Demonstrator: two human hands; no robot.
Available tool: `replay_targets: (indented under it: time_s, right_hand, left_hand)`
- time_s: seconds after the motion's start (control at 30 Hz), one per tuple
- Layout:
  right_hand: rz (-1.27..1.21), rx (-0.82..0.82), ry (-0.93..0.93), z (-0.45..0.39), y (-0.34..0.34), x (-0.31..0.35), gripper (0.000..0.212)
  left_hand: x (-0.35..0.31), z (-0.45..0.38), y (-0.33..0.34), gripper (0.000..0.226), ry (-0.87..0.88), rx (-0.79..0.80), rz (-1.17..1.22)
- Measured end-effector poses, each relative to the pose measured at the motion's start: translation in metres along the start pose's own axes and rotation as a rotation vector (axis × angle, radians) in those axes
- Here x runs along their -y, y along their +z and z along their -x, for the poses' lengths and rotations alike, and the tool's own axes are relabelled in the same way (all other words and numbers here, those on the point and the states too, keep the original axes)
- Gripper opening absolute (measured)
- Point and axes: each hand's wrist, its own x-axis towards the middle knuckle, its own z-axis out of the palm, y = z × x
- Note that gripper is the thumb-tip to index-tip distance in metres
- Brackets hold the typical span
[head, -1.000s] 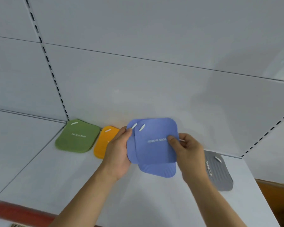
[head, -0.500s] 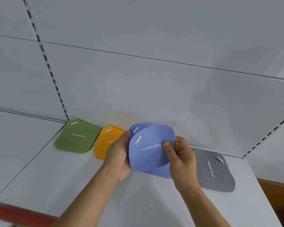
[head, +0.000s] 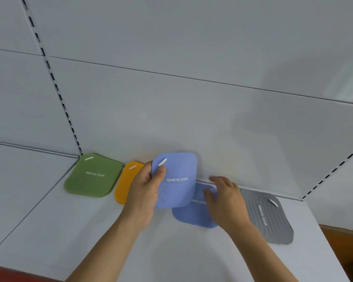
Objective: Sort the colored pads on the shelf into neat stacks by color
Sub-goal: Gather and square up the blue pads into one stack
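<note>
The left hand (head: 145, 192) reaches up from the lower middle, forearm angled toward the back wall, and holds a blue pad (head: 176, 180) upright above the shelf (head: 49, 231) — thumb pressed on its front face near the white slot, the other fingers curled behind its left edge. The pad's printed face (it reads REMOVE ODOR) turns toward the camera, and its lower corner overlaps a second blue pad (head: 192, 215) lying flat on the shelf.

The right hand (head: 225, 202) comes in from the lower right, palm down, fingers spread and loosely extended over the flat blue pad; they grip nothing, and whether the palm touches the pad cannot be told — the hand is slightly blurred.

A green pad (head: 93, 176) lies flat at the back left corner of the shelf. An orange pad (head: 124, 184) sits just beside it, partly hidden behind the left hand. A grey ribbed pad (head: 273, 220) lies to the right, just beyond the right wrist.
</note>
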Motion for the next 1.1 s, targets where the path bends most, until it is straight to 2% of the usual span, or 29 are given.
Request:
replay_targets:
  time_s: [0.1,0.37,0.47,0.63,0.7,0.77,0.83,0.97,1.1]
  right_hand:
    - [0.292,0.225,-0.036,-0.011,0.001,-0.007,0.055]
    - [0.391,0.359,-0.118,-0.031,-0.010,0.006,0.043]
    - [0.300,0.393,-0.090,-0.041,-0.012,0.003,0.037]
    - [0.220,0.321,-0.180,-0.046,-0.014,0.002,0.024]
    - [0.135,0.309,-0.168,-0.037,-0.024,0.009,0.012]
    - [0.054,0.308,-0.160,-0.028,-0.036,0.010,0.010]
    - [-0.027,0.240,-0.143,-0.019,-0.053,0.007,0.005]
    - [-0.207,0.150,-0.102,-0.007,-0.090,0.008,0.024]
    - [-0.363,0.143,-0.048,0.005,-0.110,0.008,0.021]
  left_hand:
    - [-0.003,-0.004,-0.002,0.038,0.038,0.016,-0.026]
    - [-0.004,-0.006,-0.001,0.027,0.027,0.008,-0.049]
    - [-0.003,-0.010,-0.002,0.012,0.003,0.000,-0.031]
    - [-0.007,-0.013,-0.006,0.016,-0.002,0.019,-0.006]
    - [-0.010,-0.015,-0.008,0.016,0.009,-0.008,0.011]
    - [-0.011,-0.018,-0.012,0.015,0.018,-0.042,0.029]
    - [-0.010,-0.022,-0.017,0.014,0.019,-0.084,0.062]
    - [-0.009,-0.027,-0.022,0.013,-0.007,-0.118,0.113]
    - [-0.008,-0.022,-0.019,0.018,-0.040,-0.113,0.144]
